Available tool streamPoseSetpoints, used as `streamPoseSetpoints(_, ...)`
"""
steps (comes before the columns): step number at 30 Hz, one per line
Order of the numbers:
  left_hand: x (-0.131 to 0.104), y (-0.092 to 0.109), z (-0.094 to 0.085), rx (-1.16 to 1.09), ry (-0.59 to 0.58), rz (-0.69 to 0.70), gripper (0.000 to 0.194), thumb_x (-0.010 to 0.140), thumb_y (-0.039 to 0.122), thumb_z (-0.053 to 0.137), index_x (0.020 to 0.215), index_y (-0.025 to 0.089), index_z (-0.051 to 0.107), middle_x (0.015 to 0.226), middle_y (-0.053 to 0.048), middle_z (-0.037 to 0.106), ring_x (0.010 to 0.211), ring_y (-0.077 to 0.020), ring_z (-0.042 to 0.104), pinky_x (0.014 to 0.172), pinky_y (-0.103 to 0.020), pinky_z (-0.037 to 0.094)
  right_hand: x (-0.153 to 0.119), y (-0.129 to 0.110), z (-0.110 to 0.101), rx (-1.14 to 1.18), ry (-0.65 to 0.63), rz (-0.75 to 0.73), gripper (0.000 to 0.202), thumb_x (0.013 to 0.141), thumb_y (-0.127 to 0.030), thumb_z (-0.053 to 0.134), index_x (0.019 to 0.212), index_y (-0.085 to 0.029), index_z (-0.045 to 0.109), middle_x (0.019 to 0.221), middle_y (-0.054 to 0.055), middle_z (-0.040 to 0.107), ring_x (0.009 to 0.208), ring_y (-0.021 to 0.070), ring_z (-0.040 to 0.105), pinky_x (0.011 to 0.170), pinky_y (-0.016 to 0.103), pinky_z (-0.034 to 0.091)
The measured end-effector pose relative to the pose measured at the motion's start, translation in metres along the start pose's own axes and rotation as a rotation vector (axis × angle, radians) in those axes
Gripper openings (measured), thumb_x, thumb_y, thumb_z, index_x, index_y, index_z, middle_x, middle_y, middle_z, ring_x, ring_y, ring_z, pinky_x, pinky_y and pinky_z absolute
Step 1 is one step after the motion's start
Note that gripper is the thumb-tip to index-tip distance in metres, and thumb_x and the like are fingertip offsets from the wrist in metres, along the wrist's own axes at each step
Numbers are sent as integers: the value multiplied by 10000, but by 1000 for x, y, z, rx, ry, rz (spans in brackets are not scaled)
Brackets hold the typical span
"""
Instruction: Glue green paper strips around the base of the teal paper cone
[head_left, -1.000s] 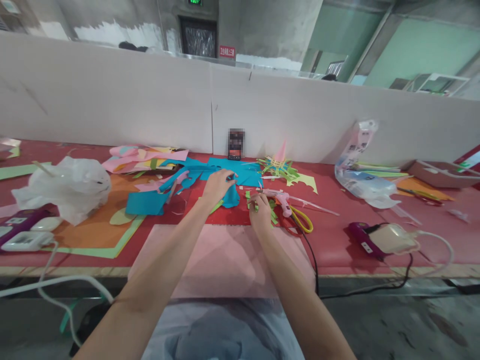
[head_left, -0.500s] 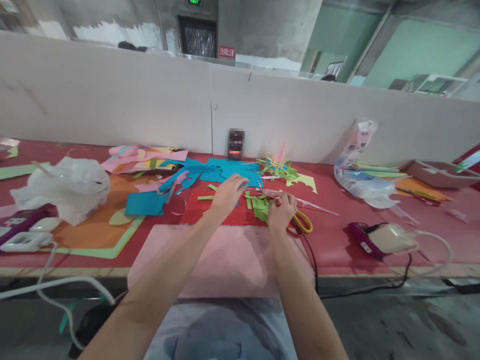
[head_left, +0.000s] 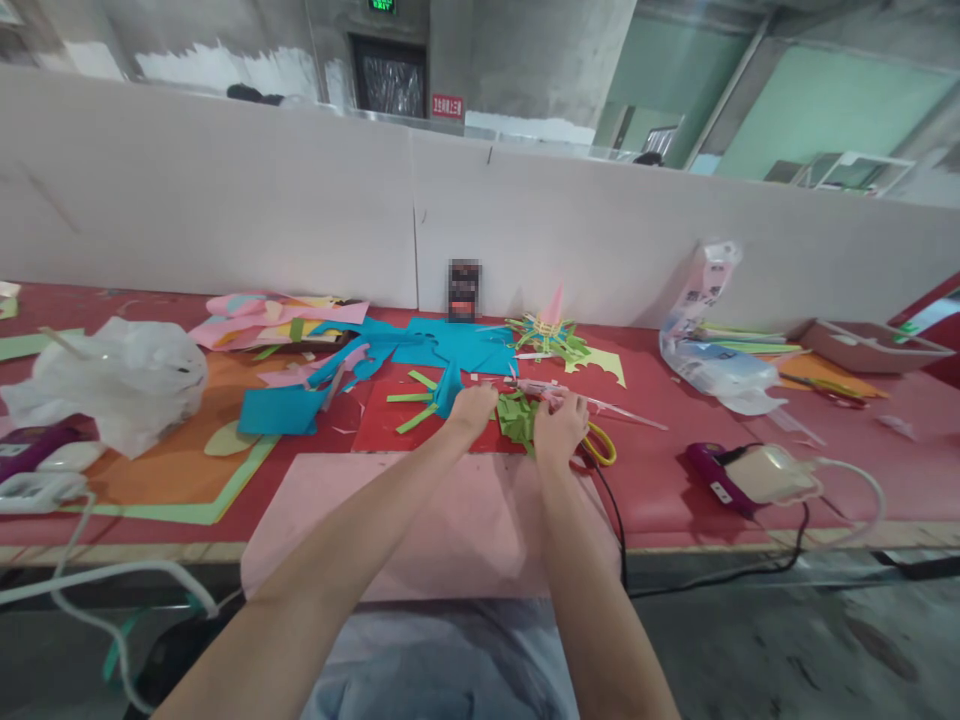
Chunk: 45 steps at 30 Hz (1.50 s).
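Note:
My right hand [head_left: 561, 425] is wrapped round a pink glue gun [head_left: 541, 388], whose long clear glue stick [head_left: 626, 412] sticks out to the right. Close by on its left, my left hand [head_left: 475, 408] has its fingertips drawn together near the gun's front end; what they hold, if anything, is hidden. Between the two hands lies a heap of green paper pieces [head_left: 516, 415]. Left of my left hand, green paper strips [head_left: 411, 398] fan out around a narrow blue paper piece [head_left: 448, 388] on a red sheet [head_left: 382, 430]. Yellow-handled scissors [head_left: 602, 443] lie beside my right wrist.
Blue sheets [head_left: 487, 348] and a paper craft with a pink point [head_left: 551, 325] stand behind. Plastic bags [head_left: 124, 375] and orange sheets [head_left: 187, 470] are left. On the right are a plastic bag [head_left: 739, 380], a purple-and-white power socket [head_left: 757, 475] and a box [head_left: 870, 345].
My left hand has come down and right, closer to the green pieces, and its fingers have drawn together. The blue piece and green strips behind it now show. My right hand keeps the glue gun.

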<state>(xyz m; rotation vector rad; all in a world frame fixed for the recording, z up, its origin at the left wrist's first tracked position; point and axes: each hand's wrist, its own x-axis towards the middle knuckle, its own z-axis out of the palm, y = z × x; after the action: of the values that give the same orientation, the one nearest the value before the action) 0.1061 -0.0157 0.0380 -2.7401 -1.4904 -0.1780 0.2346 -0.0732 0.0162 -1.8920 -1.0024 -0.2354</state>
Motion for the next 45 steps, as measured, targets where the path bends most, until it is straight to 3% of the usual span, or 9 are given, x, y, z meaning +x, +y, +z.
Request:
streamPoseSetpoints(14,8,-2,2,31,1,66,245,843,65,468,1001,93,654,986,-177,681,968,-238,649,809,-318,521,-1,5,5,-38,2,10,216,755,-247,461,941,-180,549,1000,130,546,937,289,500,788,412,367)
streamPoseSetpoints(24,10,-5,8,28,11,95,259,873,74,421,998,98,647,992,-170,681,959,-236,650,798,-319,516,-2,8,7,-151,-97,18,410,756,-264,523,1145,-136,501,1086,198,539,991,338,501,792,440,359)
streamPoseSetpoints(40,-6,-1,-19,18,104,3,284,886,69,381,1102,109,561,1048,-147,639,982,-221,623,747,-302,518,-2,2,-1,-202,-154,56,478,806,-272,502,1264,-154,429,1151,173,532,1052,313,510,817,394,363)
streamPoseSetpoints(45,-22,-3,-27,-149,198,-25,234,883,117,417,1009,144,613,1016,-113,669,946,-223,630,742,-295,493,0,3,1,-178,-121,51,444,824,-332,506,1224,-141,489,1164,186,538,1053,331,512,853,434,359)
